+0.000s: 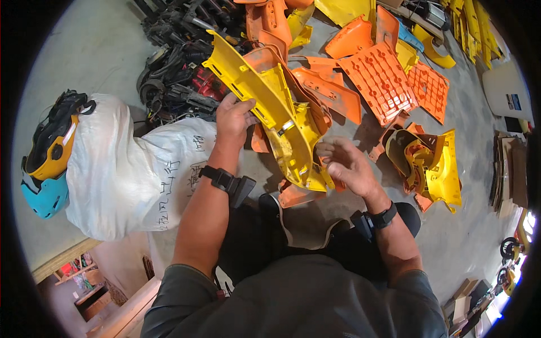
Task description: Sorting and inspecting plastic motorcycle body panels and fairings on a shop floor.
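A long, curved yellow plastic body panel [260,107] stands tilted in front of me, its hollow ribbed inner side facing up. My left hand [232,119] is closed on its left edge, thumb over the rim and the other fingers partly hidden. Close by the panel's lower right end is my right hand [350,164], its fingers loosely bent and the thumb apart, with nothing seen in it. Orange panels [332,93] lie behind and beneath the yellow one.
Black mechanical parts [169,62] pile up at the far left. A white sack [112,163] sits at left, beside yellow and blue helmets [45,194]. Orange grid panels [377,79] and a yellow-and-orange cluster of parts [442,174] lie on the grey floor to the right. A white bin [504,90] stands far right.
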Action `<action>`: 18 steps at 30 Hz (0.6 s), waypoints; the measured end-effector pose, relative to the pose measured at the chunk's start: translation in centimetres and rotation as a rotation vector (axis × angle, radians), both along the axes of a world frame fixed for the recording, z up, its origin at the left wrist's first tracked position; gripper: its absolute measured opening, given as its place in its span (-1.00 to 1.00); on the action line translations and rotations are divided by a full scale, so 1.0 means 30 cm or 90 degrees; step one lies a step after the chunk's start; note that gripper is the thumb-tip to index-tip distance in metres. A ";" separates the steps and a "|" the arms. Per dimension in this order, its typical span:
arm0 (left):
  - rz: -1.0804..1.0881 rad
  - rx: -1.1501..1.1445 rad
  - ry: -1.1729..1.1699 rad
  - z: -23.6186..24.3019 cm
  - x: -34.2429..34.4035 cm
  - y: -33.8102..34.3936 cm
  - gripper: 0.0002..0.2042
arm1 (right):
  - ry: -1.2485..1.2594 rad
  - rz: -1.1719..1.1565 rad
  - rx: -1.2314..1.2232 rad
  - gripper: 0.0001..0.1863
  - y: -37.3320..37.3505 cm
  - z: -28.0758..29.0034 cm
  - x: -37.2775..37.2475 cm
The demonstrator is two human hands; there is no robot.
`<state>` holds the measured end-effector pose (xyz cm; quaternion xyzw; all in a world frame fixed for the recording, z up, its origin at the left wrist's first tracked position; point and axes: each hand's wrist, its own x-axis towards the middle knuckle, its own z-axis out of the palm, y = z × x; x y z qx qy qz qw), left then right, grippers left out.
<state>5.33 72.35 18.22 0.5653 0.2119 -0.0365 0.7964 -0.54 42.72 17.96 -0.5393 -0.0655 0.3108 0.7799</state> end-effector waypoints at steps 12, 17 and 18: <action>-0.061 0.140 0.088 0.115 -0.031 -0.098 -0.76 | -0.185 -0.044 -0.386 -0.57 -0.005 0.079 0.090; 0.036 0.987 -0.520 0.326 -0.034 -0.086 -0.62 | -0.237 0.057 -0.402 -0.73 -0.194 0.326 0.290; 0.025 0.982 -0.560 0.350 -0.031 -0.098 -0.62 | -0.398 0.103 -0.403 -0.75 -0.210 0.374 0.336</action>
